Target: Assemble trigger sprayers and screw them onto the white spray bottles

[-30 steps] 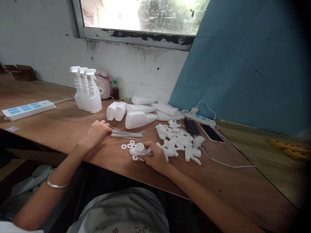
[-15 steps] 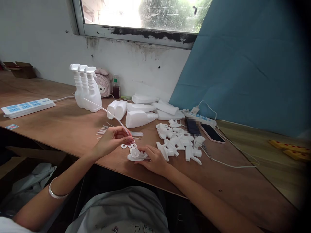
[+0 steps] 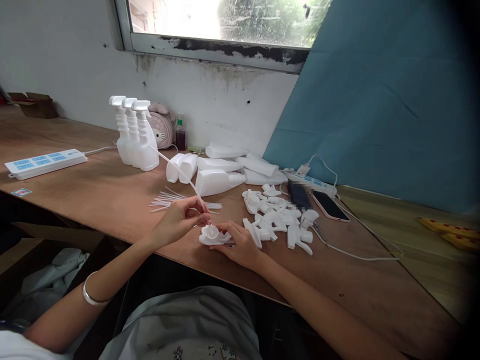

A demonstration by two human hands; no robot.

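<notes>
Between its thumb and fingers, my left hand (image 3: 180, 219) pinches a thin white dip tube (image 3: 175, 167), whose long free end arcs up and to the left. The tube's lower end is at the round collar of a white trigger spray head (image 3: 212, 236); whether it is inside the collar I cannot tell. My right hand (image 3: 243, 246) grips that spray head near the table's front edge, holding it on its side with the collar facing up. More dip tubes (image 3: 163, 200) lie loose just behind my left hand. Several spray heads (image 3: 268, 225) are heaped right of my right hand.
White bottles (image 3: 215, 183) lie behind the tubes. Three bottles with spray heads (image 3: 144, 150) stand at left, before a pink bag (image 3: 162, 131). Left is a power strip (image 3: 47, 164); right, a phone (image 3: 330, 206) and cable. An open box (image 3: 56, 240) of white parts sits below the table edge.
My left hand has moved slightly right and down, bringing the tube's lower end to the spray head's collar. Small white washers seen beside it before are now mostly hidden behind the hand.
</notes>
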